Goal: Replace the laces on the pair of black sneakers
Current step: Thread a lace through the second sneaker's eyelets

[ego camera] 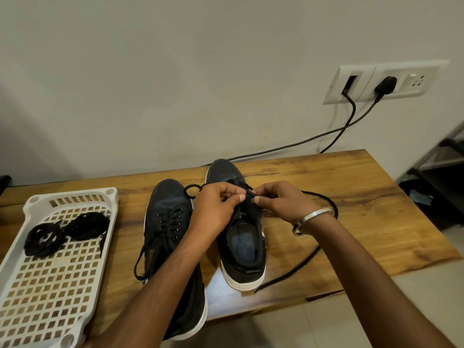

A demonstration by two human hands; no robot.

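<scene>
Two black sneakers with white soles stand side by side on the wooden table (351,202). The left sneaker (170,222) is laced, its lace ends hanging loose toward me. Over the eyelets of the right sneaker (242,249) both hands work. My left hand (213,209) pinches the black lace (324,204) at the tongue. My right hand (281,202) pinches the same lace close by. One long end of the lace curves right around my wrist and trails to the table's front edge; a small loop shows left of my left hand.
A white perforated plastic tray (50,272) lies at the left and holds two coiled black laces (65,232). Black cables (326,136) run from a wall socket (376,81) down behind the table. A metal rack (442,167) stands at the right.
</scene>
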